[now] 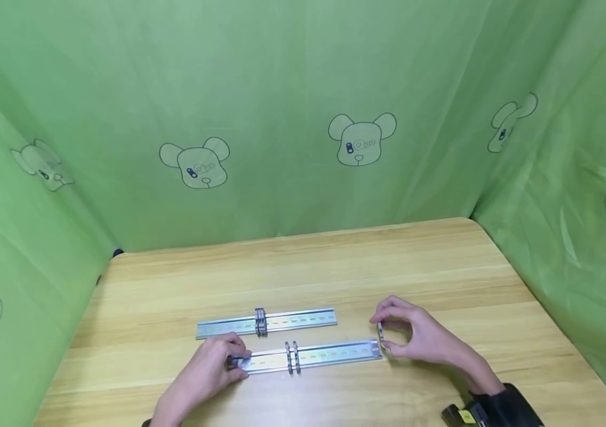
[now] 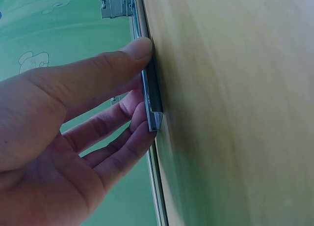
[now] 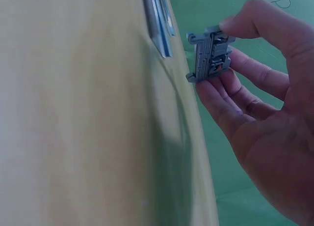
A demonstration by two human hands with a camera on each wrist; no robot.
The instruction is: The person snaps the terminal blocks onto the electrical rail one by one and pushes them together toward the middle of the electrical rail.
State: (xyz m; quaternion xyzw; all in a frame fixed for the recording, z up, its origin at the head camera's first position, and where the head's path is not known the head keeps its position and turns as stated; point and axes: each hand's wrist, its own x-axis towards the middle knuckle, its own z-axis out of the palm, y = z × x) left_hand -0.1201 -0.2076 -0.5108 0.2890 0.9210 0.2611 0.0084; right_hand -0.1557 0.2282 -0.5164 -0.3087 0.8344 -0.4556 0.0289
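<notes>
My left hand [image 1: 209,365] pinches the left end of the nearer slotted metal DIN rail [image 1: 335,354] between thumb and fingers. Two slim grey terminal blocks [image 1: 292,357] sit side by side on that rail, left of its middle, a narrow gap between them. Just off the rail's right end, my right hand [image 1: 415,332] holds another grey terminal block [image 3: 211,56] upright by its edges, thumb on one side and fingertips on the other. In the left wrist view the thumb [image 2: 108,71] presses along the rail's edge, close to the tabletop.
Behind lies a second DIN rail [image 1: 303,320], roughly parallel, with several terminal blocks [image 1: 261,322] packed together on it. The wooden table [image 1: 388,267] is enclosed by green cloth [image 1: 281,71] at the back and sides. A dark strap with a yellow label [image 1: 465,416] is by the right sleeve.
</notes>
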